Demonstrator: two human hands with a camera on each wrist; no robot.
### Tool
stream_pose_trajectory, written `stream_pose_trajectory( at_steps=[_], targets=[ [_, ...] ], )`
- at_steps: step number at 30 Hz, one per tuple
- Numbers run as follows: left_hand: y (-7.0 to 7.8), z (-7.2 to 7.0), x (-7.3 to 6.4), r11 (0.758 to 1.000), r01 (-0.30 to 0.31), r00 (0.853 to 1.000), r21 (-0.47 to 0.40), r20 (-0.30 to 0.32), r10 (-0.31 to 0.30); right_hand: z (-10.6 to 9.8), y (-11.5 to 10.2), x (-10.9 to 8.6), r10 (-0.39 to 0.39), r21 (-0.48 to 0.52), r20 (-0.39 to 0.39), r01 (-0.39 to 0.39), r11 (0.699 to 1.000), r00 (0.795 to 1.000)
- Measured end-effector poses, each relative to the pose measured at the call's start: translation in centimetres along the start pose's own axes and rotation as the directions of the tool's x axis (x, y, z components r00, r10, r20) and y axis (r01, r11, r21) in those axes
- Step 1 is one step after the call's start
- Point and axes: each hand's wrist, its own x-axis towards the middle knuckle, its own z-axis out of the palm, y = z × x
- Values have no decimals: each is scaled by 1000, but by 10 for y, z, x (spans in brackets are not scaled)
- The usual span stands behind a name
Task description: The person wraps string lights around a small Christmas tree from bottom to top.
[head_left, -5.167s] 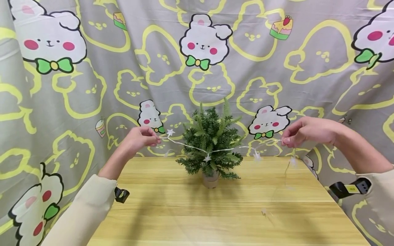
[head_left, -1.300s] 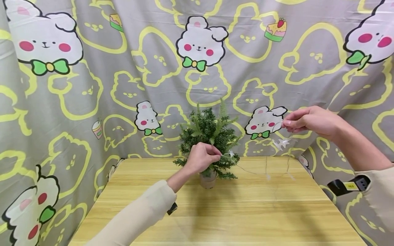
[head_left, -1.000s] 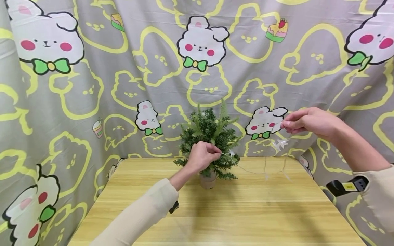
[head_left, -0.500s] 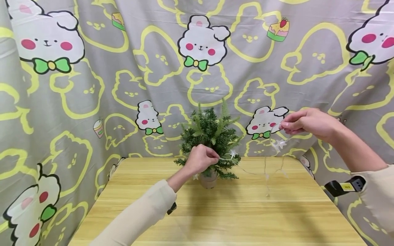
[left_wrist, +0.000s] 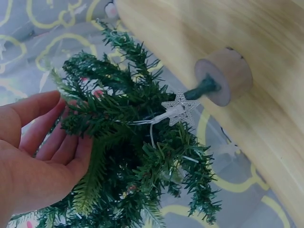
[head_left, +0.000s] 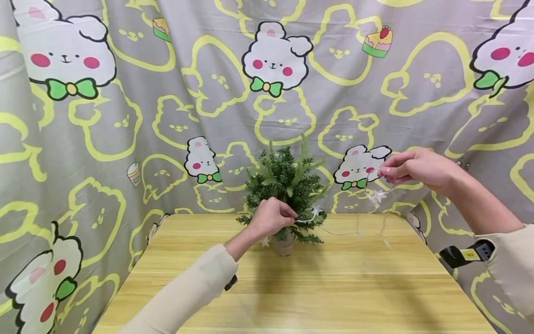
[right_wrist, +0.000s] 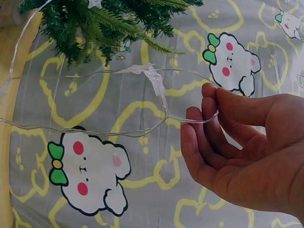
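Note:
A small artificial Christmas tree (head_left: 288, 171) stands upright on its round wooden base (left_wrist: 228, 76). My left hand (head_left: 271, 215) is in front of its lower branches, pinching the clear wire of a star string light. From those fingertips the wire runs right to a clear star (head_left: 316, 210) at the branches; the left wrist view shows this star (left_wrist: 179, 108) close up. Another star (head_left: 264, 241) hangs below the left hand, beside the base. To the right of the tree my right hand (right_wrist: 242, 152) pinches a loop of the wire in the air, with stars (right_wrist: 154, 80) dangling near it.
The wood-grain table (head_left: 333, 283) spreads under the tree and both arms. Behind and around it hangs a grey curtain (head_left: 233, 111) with rabbit prints. Slack wire (head_left: 338, 233) droops between the tree and the right hand.
My left hand has gone from left of the tree to its front, bringing the wire along, and lately dips slightly. The right hand is a little higher than at first, still holding the wire.

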Motion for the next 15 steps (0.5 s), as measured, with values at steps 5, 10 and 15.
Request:
stream_pose_trajectory(
  at_steps=[5, 10, 15],
  targets=[
    [1, -3, -1, 1000, -27, 1000, -8, 11, 27, -1, 0, 0, 9, -25, -6, -9, 1000, 1000],
    [9, -9, -6, 999, -37, 998, 6, 43, 37, -1, 1, 1, 14, -18, -6, -14, 1000, 1000],
    [23, -11, -13, 994, -84, 991, 65, 107, 77, -1, -1, 1, 23, 3, -2, -23, 1000, 1000]
  ],
)
